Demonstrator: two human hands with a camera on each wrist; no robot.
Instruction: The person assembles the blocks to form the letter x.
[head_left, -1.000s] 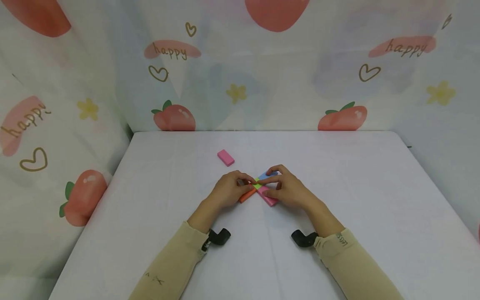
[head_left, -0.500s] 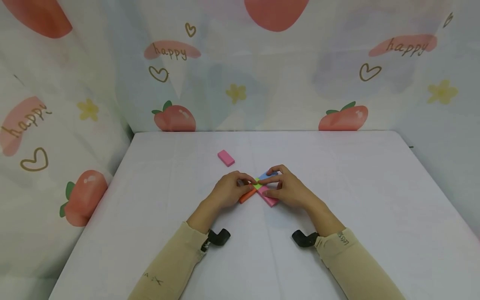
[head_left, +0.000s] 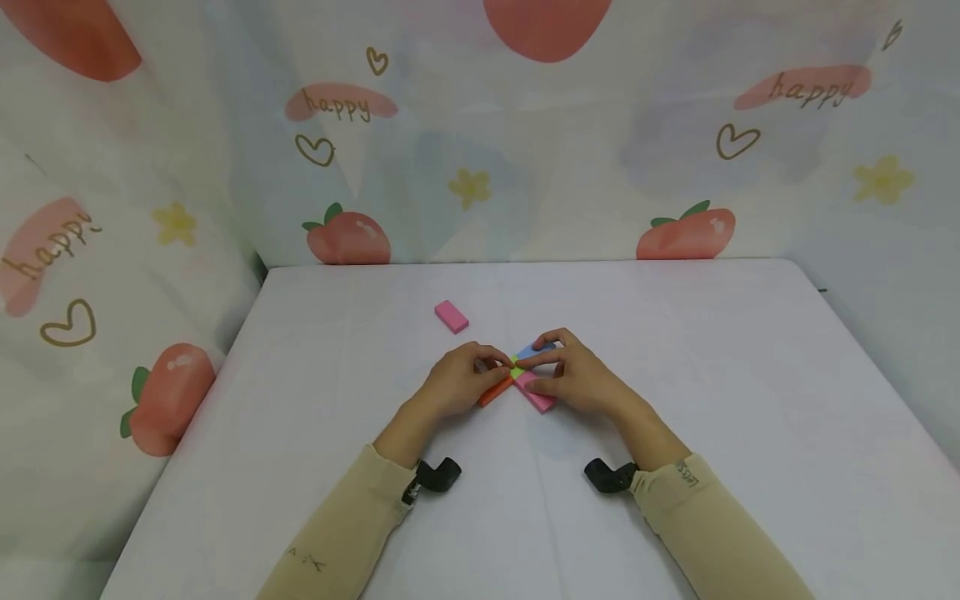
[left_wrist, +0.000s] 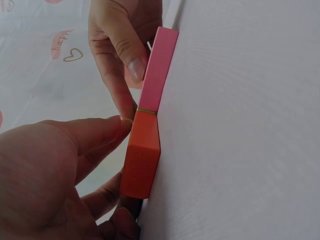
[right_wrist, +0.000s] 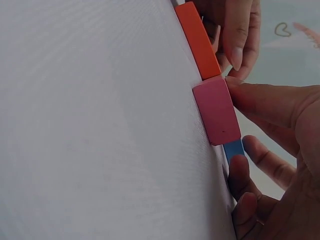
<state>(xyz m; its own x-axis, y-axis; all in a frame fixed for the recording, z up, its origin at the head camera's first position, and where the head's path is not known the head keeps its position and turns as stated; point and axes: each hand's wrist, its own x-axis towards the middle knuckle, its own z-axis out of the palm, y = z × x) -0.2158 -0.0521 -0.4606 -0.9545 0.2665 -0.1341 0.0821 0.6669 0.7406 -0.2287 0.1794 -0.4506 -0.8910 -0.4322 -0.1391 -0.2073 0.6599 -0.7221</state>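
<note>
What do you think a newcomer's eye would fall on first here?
Probably the bright cluster mid-table: an orange block, a blue block and a nearer pink block set around a lime-green patch, with the left hand and right hand on them. Next, perhaps, the lone pink block, lying apart farther back on the white table. Behind the table, the backdrop shows red fruit and the word "happy".

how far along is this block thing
Looks done: an orange block, a blue block and a near pink block lie around a green piece. In hand: the left hand touches the orange block, and the right hand touches the near pink block and the blue one. Perhaps remaining: the far pink block, lying apart on the white table, though whether it belongs is unclear.
</note>
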